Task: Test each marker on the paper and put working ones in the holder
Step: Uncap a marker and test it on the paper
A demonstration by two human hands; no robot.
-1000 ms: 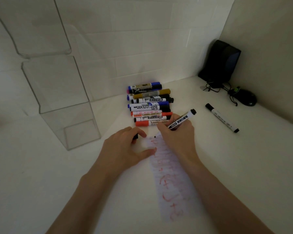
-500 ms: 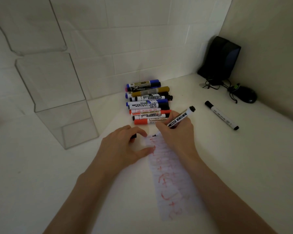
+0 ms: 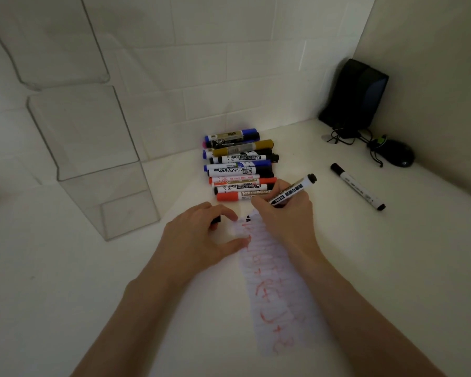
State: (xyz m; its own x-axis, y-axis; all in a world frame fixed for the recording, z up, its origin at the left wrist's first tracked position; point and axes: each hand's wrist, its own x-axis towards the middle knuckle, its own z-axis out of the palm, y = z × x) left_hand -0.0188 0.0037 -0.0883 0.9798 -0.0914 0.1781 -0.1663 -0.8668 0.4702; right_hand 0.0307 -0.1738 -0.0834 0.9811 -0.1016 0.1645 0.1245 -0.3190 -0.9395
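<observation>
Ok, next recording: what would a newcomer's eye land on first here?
The hands at centre: the right hand grips a black marker, tip down at the far end of a paper strip covered in red scribbles, while the left hand steadies the strip and pinches what looks like a black cap. Just behind lies a pile of markers, with a clear holder standing to the left.

Office-type desk corner is suggested: white worktop (image 3: 65, 295) set vs. white tiled wall (image 3: 215, 63), w/ black corded mouse (image 3: 399, 156) and black box (image 3: 356, 93) (speaker or similar, unclear) far right, whiteboard markers (image 3: 239, 164) stacked at centre, clear acrylic holder (image 3: 93, 148) at left.
</observation>
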